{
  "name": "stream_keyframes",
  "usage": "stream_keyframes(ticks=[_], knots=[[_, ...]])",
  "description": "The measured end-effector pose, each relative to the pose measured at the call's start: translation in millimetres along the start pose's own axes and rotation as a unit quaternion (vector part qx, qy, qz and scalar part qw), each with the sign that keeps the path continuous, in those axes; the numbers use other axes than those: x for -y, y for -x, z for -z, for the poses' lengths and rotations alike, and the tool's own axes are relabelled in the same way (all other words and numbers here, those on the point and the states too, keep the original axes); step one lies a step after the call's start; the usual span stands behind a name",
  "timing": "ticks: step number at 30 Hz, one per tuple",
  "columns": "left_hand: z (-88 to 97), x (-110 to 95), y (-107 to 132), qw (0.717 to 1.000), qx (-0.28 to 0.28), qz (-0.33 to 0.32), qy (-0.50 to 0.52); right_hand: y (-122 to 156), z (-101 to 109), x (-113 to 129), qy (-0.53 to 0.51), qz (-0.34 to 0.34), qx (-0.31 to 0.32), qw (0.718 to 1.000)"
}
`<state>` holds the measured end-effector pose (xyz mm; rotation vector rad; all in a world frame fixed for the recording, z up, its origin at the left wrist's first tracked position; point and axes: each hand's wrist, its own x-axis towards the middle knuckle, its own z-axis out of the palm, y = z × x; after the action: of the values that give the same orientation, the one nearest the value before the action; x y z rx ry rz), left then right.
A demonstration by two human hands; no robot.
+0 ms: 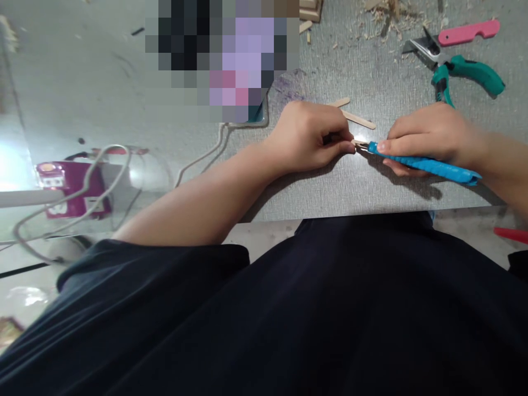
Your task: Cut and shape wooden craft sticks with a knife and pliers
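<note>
Near the table's front edge, my left hand [307,135] is closed in a pinch on a thin wooden craft stick [354,143]; only its short pale end shows past the fingertips. My right hand [431,129] grips a craft knife [437,167] with a blue wrapped handle, the thumb lying along it near the front. The knife's narrow metal tip meets the end of the stick, though its exact shape is hard to make out. Just beyond my left fingers lie two more craft sticks, one nearer [359,120] and one farther [341,102].
Green-handled pliers [474,71] and a pink utility knife [468,33] lie beyond my right hand. Wood shavings [394,16] are scattered at the back. A white cable [200,154] runs past my left forearm; a purple power box [74,190] is at far left.
</note>
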<state>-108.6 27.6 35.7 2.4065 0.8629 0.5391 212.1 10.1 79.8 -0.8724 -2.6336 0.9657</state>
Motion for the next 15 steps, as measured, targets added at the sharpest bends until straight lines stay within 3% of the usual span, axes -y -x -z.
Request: stream_keyframes(ticks=[11,15], knots=[[0.1,-2,-3,1.000,-0.006,0.010,0.013,1,-3,-4,-0.094,-0.019,0.013,0.995],[-1.9,1,-2,1.000,-0.004,0.008,0.005,-2,2,5,-0.147,-0.067,0.023,0.987]])
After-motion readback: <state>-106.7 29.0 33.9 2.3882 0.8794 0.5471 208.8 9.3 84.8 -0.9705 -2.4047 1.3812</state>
